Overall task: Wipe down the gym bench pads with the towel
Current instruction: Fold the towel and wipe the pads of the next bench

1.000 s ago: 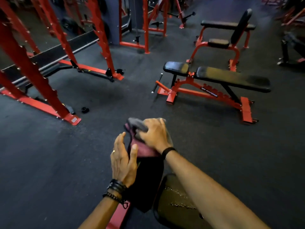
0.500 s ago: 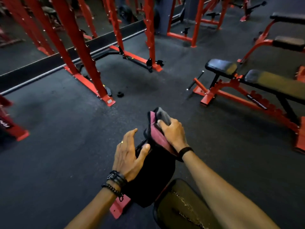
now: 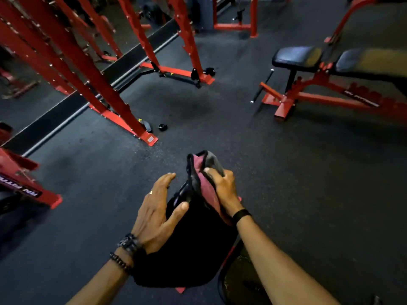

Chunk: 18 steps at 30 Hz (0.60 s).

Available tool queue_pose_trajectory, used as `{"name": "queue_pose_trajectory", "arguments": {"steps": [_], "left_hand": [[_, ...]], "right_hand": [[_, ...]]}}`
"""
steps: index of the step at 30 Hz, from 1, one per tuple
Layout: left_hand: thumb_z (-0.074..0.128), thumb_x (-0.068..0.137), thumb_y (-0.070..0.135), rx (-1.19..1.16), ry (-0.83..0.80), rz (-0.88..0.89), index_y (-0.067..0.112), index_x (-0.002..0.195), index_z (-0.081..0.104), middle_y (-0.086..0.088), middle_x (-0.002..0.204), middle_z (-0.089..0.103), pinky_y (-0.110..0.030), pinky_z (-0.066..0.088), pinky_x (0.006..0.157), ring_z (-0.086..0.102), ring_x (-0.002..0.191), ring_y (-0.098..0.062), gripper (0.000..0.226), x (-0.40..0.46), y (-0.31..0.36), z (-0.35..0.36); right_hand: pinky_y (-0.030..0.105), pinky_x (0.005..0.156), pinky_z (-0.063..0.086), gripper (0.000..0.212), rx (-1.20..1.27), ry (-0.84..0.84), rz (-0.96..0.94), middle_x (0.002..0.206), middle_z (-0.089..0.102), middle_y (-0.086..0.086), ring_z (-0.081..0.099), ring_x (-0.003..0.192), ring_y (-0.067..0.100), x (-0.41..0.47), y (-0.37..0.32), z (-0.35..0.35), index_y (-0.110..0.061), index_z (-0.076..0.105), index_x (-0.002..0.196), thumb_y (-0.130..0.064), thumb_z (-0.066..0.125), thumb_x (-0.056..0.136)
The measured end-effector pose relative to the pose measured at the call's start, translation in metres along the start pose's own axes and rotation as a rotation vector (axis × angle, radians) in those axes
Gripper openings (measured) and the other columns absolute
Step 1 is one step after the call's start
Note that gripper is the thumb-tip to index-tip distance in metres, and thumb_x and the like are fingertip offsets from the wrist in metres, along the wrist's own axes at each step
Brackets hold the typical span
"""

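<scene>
Pink-and-grey towel (image 3: 206, 186) gripped by right hand (image 3: 222, 190) atop upright black pad (image 3: 189, 249); left hand (image 3: 154, 214) spread against pad; red bench (image 3: 330, 84) beyond.

Two hands are in view: the left hand (image 3: 154, 213) and the right hand (image 3: 222, 190). There is one towel (image 3: 206, 187), pink and grey, at the far end of the one black upright pad (image 3: 187, 256) at the bottom. A second dark pad (image 3: 240, 280) sits at the bottom right edge. One other bench (image 3: 330, 84) stands at the upper right, carrying two pads: a seat pad (image 3: 295, 56) and a long pad (image 3: 372, 62). One small black collar (image 3: 163, 127) lies on the floor (image 3: 308, 172). One ring (image 3: 150, 192) is on the left hand; one black band (image 3: 241, 214) circles the right wrist.
</scene>
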<state>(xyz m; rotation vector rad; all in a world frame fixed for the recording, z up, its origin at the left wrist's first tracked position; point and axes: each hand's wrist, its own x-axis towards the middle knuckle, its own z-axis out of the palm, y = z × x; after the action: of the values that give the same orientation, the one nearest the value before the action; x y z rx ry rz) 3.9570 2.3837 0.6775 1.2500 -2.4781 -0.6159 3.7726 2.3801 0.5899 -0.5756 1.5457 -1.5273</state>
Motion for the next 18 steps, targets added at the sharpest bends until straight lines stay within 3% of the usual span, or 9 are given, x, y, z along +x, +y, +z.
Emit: {"name": "queue_pose_trajectory", "arguments": {"steps": [3,5,7,9,10,11,13,16,18], "left_hand": [[0.04,0.089,0.062,-0.002,-0.087,0.046,0.028,0.15,0.022,0.01,0.153,0.03,-0.045,0.032,0.112,0.033,0.139,-0.007,0.072,0.031,0.016,0.011],[0.036,0.089,0.064,0.073,-0.152,0.106,0.031,0.152,0.016,0.012,0.158,0.023,-0.039,0.027,0.115,0.028,0.141,-0.006,0.073,0.04,0.022,0.022],[0.031,0.09,0.066,0.152,-0.17,0.129,0.035,0.152,0.013,0.014,0.158,0.021,-0.033,0.024,0.114,0.028,0.138,-0.001,0.072,0.042,0.024,0.026],[0.028,0.089,0.069,0.175,-0.189,0.108,0.04,0.152,0.012,0.018,0.157,0.021,-0.023,0.018,0.112,0.028,0.133,0.003,0.071,0.041,0.025,0.025],[0.027,0.089,0.07,0.177,-0.197,0.098,0.042,0.151,0.011,0.021,0.157,0.021,-0.016,0.015,0.111,0.028,0.132,0.004,0.07,0.042,0.026,0.025],[0.027,0.089,0.07,0.178,-0.197,0.091,0.042,0.151,0.012,0.022,0.156,0.021,-0.012,0.013,0.109,0.029,0.131,0.005,0.07,0.044,0.027,0.025],[0.028,0.089,0.071,0.182,-0.207,0.079,0.041,0.151,0.015,0.023,0.155,0.024,-0.015,0.018,0.108,0.033,0.13,0.001,0.07,0.046,0.025,0.028],[0.028,0.089,0.072,0.164,-0.202,0.078,0.04,0.151,0.017,0.021,0.154,0.027,-0.03,0.028,0.107,0.038,0.131,-0.006,0.07,0.045,0.024,0.028],[0.027,0.089,0.072,0.165,-0.208,0.08,0.038,0.151,0.019,0.018,0.154,0.029,-0.034,0.031,0.107,0.039,0.132,-0.008,0.071,0.044,0.024,0.028]], "right_hand": [[0.035,0.069,0.051,0.02,-0.065,-0.048,-0.122,0.077,0.068,-0.013,0.062,0.073,0.005,-0.002,0.011,0.002,-0.025,0.069,0.08,-0.045,0.065,0.081],[0.036,0.079,0.054,0.033,-0.008,-0.015,-0.138,0.094,0.073,-0.005,0.067,0.089,0.013,0.0,0.044,-0.004,-0.022,0.07,0.1,-0.049,0.061,0.084],[0.035,0.081,0.053,0.035,0.017,0.018,0.039,0.092,0.07,-0.002,0.062,0.089,0.014,0.006,0.083,-0.022,-0.02,0.068,0.091,-0.053,0.062,0.082],[0.02,0.083,0.048,0.009,-0.074,-0.162,0.25,0.098,0.06,-0.008,0.051,0.098,0.012,0.008,0.106,-0.038,-0.03,0.056,0.094,-0.034,0.064,0.091],[0.022,0.089,0.047,0.009,-0.123,-0.215,0.26,0.105,0.059,-0.007,0.05,0.101,0.011,0.011,0.109,-0.04,-0.029,0.055,0.101,-0.026,0.061,0.095],[0.031,0.095,0.048,0.011,-0.147,-0.202,0.186,0.11,0.062,-0.004,0.054,0.103,0.012,0.014,0.105,-0.038,-0.026,0.058,0.107,-0.031,0.058,0.096],[0.037,0.101,0.046,0.047,-0.146,-0.088,-0.003,0.124,0.065,-0.003,0.059,0.113,0.012,0.01,0.081,-0.03,-0.026,0.057,0.126,-0.056,0.049,0.091],[0.03,0.107,0.04,0.071,-0.096,-0.045,-0.103,0.145,0.041,-0.022,0.043,0.13,0.0,-0.004,0.058,-0.025,-0.052,0.018,0.149,-0.079,0.036,0.085],[0.035,0.112,0.037,0.075,-0.117,0.004,-0.197,0.151,0.033,-0.022,0.039,0.136,0.002,-0.017,0.05,-0.027,-0.055,0.014,0.149,-0.085,0.031,0.082]]}}
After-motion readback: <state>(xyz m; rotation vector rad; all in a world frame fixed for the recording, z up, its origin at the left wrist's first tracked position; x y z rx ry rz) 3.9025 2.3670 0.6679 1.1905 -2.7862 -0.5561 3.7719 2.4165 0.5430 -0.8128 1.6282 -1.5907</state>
